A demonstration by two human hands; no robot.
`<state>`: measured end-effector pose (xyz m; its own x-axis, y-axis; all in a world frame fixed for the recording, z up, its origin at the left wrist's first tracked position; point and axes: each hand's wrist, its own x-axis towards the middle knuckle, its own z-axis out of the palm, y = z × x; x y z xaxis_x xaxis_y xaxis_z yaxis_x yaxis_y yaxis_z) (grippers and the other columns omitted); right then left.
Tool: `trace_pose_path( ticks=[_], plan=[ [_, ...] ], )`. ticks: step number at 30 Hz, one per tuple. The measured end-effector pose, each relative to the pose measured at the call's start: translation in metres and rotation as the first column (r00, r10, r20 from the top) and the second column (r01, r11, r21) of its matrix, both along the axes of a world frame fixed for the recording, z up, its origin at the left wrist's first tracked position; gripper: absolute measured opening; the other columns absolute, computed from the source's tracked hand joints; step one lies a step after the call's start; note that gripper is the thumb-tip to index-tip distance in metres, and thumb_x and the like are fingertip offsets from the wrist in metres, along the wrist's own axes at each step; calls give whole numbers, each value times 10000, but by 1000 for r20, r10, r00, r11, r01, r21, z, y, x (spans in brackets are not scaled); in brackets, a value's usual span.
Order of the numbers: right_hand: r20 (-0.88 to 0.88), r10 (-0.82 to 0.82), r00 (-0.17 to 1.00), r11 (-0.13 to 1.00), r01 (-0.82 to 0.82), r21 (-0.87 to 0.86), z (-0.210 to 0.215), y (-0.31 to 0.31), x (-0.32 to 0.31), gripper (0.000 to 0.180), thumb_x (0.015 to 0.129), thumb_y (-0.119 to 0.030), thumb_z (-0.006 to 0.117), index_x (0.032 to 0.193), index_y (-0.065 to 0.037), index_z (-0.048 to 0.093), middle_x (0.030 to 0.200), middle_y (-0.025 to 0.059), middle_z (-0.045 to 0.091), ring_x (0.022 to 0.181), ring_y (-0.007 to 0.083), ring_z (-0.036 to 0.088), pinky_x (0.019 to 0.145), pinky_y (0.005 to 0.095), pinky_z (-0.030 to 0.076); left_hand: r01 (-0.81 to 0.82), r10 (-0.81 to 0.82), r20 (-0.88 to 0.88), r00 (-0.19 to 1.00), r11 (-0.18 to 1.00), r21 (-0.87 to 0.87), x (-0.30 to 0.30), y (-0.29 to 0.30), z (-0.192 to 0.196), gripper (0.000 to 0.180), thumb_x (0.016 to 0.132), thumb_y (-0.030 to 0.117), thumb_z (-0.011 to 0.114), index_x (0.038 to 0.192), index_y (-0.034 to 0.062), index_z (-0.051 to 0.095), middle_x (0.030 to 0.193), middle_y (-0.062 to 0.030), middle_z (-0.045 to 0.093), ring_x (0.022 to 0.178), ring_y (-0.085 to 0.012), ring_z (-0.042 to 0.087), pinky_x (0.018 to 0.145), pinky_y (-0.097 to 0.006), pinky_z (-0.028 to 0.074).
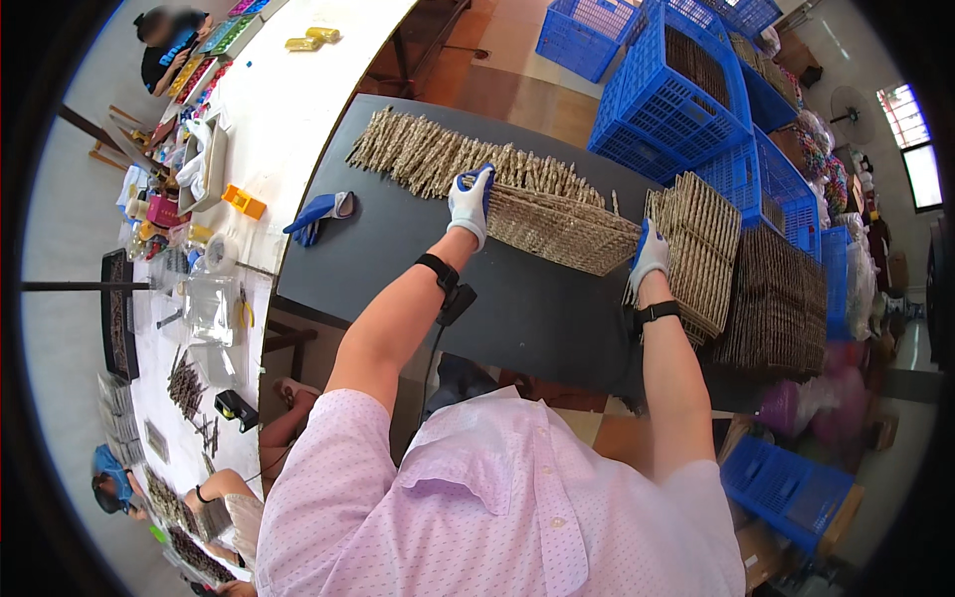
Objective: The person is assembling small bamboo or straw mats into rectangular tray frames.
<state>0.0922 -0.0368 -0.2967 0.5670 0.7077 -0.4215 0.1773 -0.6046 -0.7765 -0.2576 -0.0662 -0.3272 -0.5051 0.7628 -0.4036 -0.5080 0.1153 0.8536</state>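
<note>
My left hand (472,206), in a white and blue work glove, is closed on the left end of a beige slatted panel (562,230) that looks woven from knobbly strands. At the panel's right end my right hand (650,253), gloved the same way, grips its edge. Just beyond, a long row of loose beige twisted pieces (428,149) lies along the far side of the dark grey table (418,289). Right of my right hand is a stack of similar beige panels (701,239), with darker brown panels (771,303) beside it. What the pieces are made of I cannot tell.
A spare blue glove (320,215) lies at the table's left end. Blue plastic crates (671,99) are piled beyond the right side. To the left runs a white table (288,95) with an orange tape dispenser (244,202), pliers and bins. Other people sit along it.
</note>
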Motion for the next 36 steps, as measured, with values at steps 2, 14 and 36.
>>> trace_pose_path(
  ticks=[2,14,36],
  plan=[
    [-15,-21,1000,995,22,95,2,5,-7,560,970,-520,643,998,38,694,840,82,598,762,232,553,763,415,454,9,-9,-3,1000,1000,15,-4,9,3,408,882,290,831,1147,35,653,1041,-54,680,895,-164,611,834,-329,501],
    [101,33,994,999,-36,31,15,27,-29,674,973,-578,629,1205,54,659,1019,141,684,925,297,637,889,413,489,-19,18,19,1000,996,91,-18,32,0,315,900,260,823,1085,48,683,981,-10,683,851,-124,599,808,-304,490],
    [35,298,954,953,-300,50,7,-4,-159,646,1044,-591,490,1043,25,688,835,121,656,778,283,627,774,424,490,-57,57,-12,998,998,30,-170,-17,-6,345,943,261,776,1205,50,702,1064,6,701,969,-105,618,884,-278,459]
  ],
)
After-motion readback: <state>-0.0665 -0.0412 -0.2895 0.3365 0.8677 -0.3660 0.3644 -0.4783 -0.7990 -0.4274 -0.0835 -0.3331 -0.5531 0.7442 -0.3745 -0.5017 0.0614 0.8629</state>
